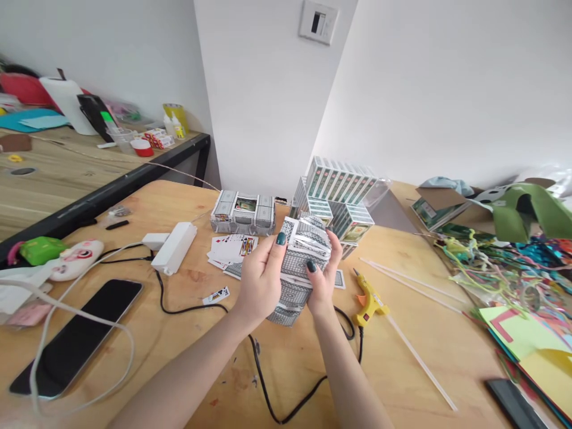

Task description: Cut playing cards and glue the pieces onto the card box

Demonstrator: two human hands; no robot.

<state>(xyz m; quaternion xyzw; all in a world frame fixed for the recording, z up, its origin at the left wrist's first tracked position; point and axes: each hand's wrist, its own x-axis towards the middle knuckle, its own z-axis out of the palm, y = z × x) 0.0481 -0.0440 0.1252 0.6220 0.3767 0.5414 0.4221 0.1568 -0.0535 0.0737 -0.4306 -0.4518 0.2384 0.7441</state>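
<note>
Between my hands is a box-like piece built from grey-backed playing cards (292, 292), held tilted above the table. My left hand (261, 277) grips its left side, thumb pressed on a narrow card strip (288, 231) near the top. Around its right side my right hand (322, 274) is closed, with the thumb on the front face. Behind it stands another card-built structure (243, 213) with an opening in its middle. Loose playing cards (233, 247) lie before that, and a cut card piece (216, 296) is nearer. To the right lies a yellow glue gun (370, 298).
Stacked card boxes (342, 182) stand at the back. Clear glue sticks (422, 363) lie at right, near coloured paper (527, 339). A white power strip (174, 247), a phone (80, 336) and cables occupy the left. A black cord (263, 381) crosses the front.
</note>
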